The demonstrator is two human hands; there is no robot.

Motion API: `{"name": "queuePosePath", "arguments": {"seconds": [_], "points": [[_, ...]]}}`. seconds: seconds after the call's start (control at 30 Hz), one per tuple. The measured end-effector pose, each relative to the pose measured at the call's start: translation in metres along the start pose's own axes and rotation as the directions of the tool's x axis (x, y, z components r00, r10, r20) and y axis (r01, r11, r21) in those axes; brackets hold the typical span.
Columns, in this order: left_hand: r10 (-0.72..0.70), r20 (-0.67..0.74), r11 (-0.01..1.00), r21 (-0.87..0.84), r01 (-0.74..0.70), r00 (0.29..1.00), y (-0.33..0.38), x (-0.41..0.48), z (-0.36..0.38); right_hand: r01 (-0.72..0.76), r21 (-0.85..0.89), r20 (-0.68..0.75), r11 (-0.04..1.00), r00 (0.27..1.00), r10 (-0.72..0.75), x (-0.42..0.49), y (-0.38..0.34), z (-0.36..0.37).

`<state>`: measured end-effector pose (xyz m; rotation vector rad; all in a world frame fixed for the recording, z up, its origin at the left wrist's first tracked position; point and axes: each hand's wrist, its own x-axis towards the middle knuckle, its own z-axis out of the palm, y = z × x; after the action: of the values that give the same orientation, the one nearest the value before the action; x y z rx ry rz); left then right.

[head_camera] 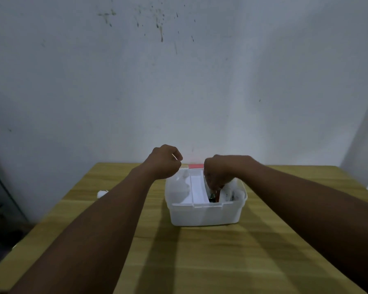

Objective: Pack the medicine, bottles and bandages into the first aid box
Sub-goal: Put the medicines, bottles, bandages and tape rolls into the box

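Observation:
The white first aid box stands open on the wooden table, with a white inner tray across its middle. My left hand hovers curled above the box's far left corner, pinching something small and white; what it is I cannot tell. My right hand reaches down into the right compartment, fingers bent among white wrapped bandages and a dark green packet. Whether the right hand grips anything is hidden. A red strip, part of the lid, shows behind the box.
A small white object lies on the table left of my left forearm. The table's far edge meets a stained grey wall. Dark furniture stands off the table's left side.

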<state>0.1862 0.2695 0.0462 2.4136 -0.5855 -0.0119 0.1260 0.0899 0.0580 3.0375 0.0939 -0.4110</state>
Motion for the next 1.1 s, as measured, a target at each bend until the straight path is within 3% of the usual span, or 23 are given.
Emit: {"name": "queuePosePath", "arguments": {"seconds": [0.23,0.37,0.7,1.1], "points": [[0.005,-0.047,1.0,0.021,-0.004,0.999,-0.001,-0.015,-0.024,0.114,0.247,-0.271,0.962,0.962,-0.044,-0.014,0.007,-0.043],[-0.022,-0.097,0.998,0.052,0.028,0.995,-0.018,-0.033,-0.05,0.196,0.387,-0.308,0.901,0.949,-0.075,-0.005,-0.022,-0.05],[-0.197,-0.172,0.975,0.065,0.211,0.965,-0.106,-0.091,-0.093,0.356,0.321,-0.266,0.878,0.923,-0.278,0.038,-0.146,-0.021],[-0.262,-0.127,0.95,0.14,0.279,0.957,-0.176,-0.099,-0.057,0.273,0.277,-0.14,0.921,0.96,-0.243,0.09,-0.18,0.034]]}}
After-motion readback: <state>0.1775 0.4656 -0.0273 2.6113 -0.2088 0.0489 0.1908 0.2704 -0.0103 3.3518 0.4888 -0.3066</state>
